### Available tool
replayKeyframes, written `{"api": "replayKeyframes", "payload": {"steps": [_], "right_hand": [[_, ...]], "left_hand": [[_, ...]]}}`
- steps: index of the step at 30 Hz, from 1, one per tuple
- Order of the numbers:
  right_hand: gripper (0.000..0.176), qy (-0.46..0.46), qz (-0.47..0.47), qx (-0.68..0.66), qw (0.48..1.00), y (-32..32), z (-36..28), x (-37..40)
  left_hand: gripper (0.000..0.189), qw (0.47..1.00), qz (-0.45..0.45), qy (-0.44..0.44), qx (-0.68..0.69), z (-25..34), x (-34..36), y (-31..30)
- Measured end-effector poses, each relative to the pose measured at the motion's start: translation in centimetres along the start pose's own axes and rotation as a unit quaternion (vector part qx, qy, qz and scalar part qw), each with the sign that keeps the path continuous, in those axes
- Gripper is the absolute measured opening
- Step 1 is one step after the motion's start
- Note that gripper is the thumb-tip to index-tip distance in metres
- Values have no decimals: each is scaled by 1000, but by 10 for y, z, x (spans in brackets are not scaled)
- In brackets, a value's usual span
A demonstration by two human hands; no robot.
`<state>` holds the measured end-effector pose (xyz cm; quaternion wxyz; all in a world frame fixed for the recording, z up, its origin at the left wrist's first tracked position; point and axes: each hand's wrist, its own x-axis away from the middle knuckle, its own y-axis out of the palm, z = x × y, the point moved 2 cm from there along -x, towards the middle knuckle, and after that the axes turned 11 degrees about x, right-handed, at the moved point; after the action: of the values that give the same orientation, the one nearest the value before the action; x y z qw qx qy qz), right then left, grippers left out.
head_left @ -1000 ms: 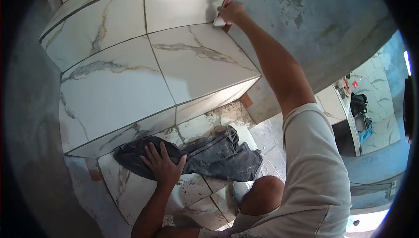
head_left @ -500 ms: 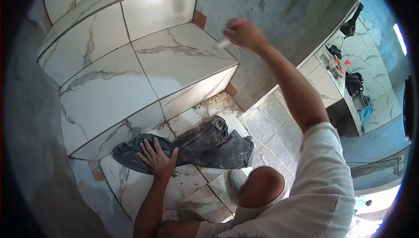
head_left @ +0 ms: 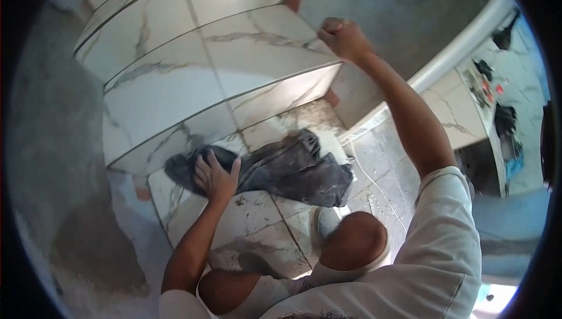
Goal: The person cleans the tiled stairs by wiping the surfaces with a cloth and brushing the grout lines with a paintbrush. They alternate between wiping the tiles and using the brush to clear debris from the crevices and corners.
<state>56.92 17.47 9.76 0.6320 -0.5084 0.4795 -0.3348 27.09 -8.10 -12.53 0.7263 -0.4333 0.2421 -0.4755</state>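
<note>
My left hand point(head_left: 218, 177) lies with its fingers spread on a dusty dark grey cloth point(head_left: 293, 170), pressing on its left end. The bunched cloth rests on a dirty marble-patterned tile tread, against the riser of a step above. My right hand point(head_left: 346, 39) is raised to the upper right, beside the wall and over the far end of the tiled step point(head_left: 170, 76). Its fingers are closed in a fist. Whatever is inside the fist is hidden by the fingers.
My bent knees point(head_left: 354, 240) are close below the cloth. Bare rough walls point(head_left: 70, 202) flank the stairs. At right a white cable point(head_left: 374, 184) runs along the lower tiled floor, and a tiled counter point(head_left: 453, 108) holds black bags and small items.
My right hand's fist has turned, and the whitish piece that stuck out of it no longer shows. My left hand stays on the cloth. The view has shifted.
</note>
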Motion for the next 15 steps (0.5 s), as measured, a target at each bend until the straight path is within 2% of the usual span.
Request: {"api": "replayKeyframes", "payload": {"steps": [1,2,3,5,6,7,8,10,12,15], "right_hand": [[35,-78,7,125,989,35,8,-16],[35,23,-69,73,995,-12,-22,12],[32,17,3,87,996,-15,-22,28],[26,-47,120,-43,991,-29,-33,72],[20,-78,103,-75,989,-33,-36,90],[22,-67,98,-103,987,-28,-34,105],[23,-104,117,-128,979,-23,-34,120],[23,-116,127,-185,968,-1,-33,146],[22,-56,40,-250,966,29,-24,170],[20,66,-6,-367,928,50,-25,203]], "left_hand": [[91,997,72,-2,-4,-13,-8,-1],[96,995,102,-7,3,-21,-12,-6],[97,992,124,18,-3,-44,-21,3],[98,994,107,13,-32,-62,-23,5],[97,994,103,19,-32,-68,-22,5],[97,994,98,31,-30,-72,-23,7],[97,993,110,13,-36,-74,-25,10],[91,992,121,41,-16,-81,-24,10],[87,989,143,-5,-20,-90,-21,3],[81,979,193,-71,-14,-111,-20,-14]]}}
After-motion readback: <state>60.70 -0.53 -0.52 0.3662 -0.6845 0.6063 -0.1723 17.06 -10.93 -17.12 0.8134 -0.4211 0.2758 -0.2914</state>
